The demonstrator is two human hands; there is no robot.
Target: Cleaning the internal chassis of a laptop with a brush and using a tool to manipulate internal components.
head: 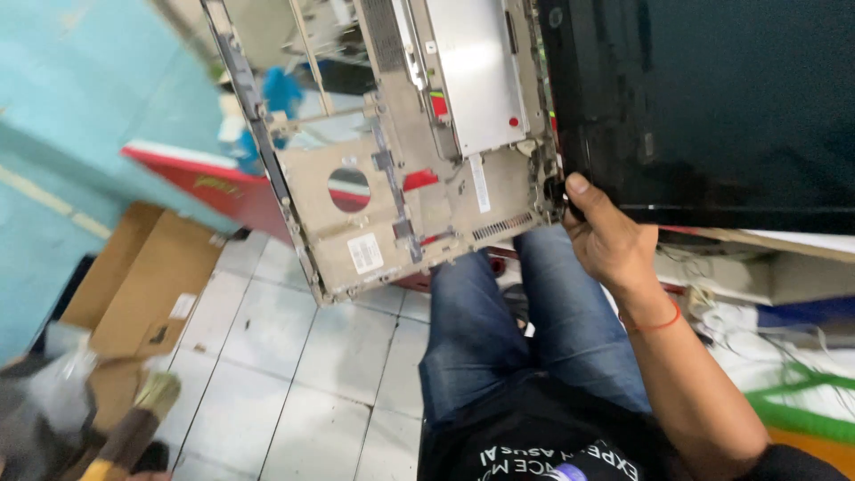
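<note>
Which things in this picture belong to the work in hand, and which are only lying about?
In the work:
- right hand, gripping at the hinge corner
- laptop base frame, stripped, held up over the lap
- black laptop screen, joined to the frame

Lying about:
- cardboard box on the tiled floor
- brush, bottom left
- red case behind the frame
- green cable, right

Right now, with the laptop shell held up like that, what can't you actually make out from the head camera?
- Left hand: not in the head view at all.
- Right hand: fingers hidden behind the hinge corner; only the thumb shows.
- Laptop base frame: top cut off by the upper edge.
- Black screen lid: runs off the top and right edges.
- Brush at lower left: blurred.
</note>
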